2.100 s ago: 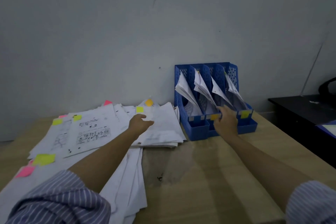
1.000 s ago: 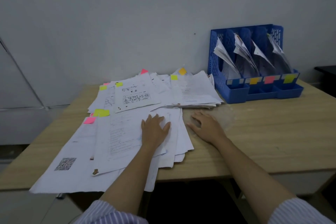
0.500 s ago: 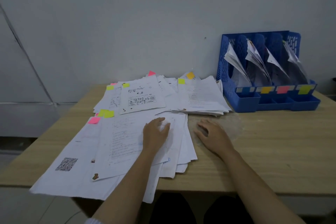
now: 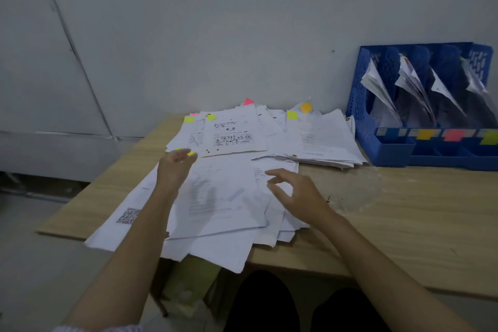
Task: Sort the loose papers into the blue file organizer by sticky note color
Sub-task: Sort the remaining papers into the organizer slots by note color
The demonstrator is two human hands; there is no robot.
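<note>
Against the pale wall the tabletop [image 4: 404, 210] carries loose papers [image 4: 215, 197] spread left of the blue file organizer [image 4: 390, 148], and the left hand [image 4: 175, 167], fingers seemingly pinching a yellow sticky note [image 4: 192, 153], lies nearer that sheet's far-left corner than the relaxed, empty right hand [image 4: 293, 191].

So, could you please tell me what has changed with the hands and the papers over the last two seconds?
The right hand left the blue file organizer and came back over the loose papers, where it now hovers, fingers loosely curled. The left hand drew back from the far stack, lay flat on the near sheets, then moved left to a yellow sticky note. Whether it grips it is unclear. The organizer's filed papers look unchanged.
</note>
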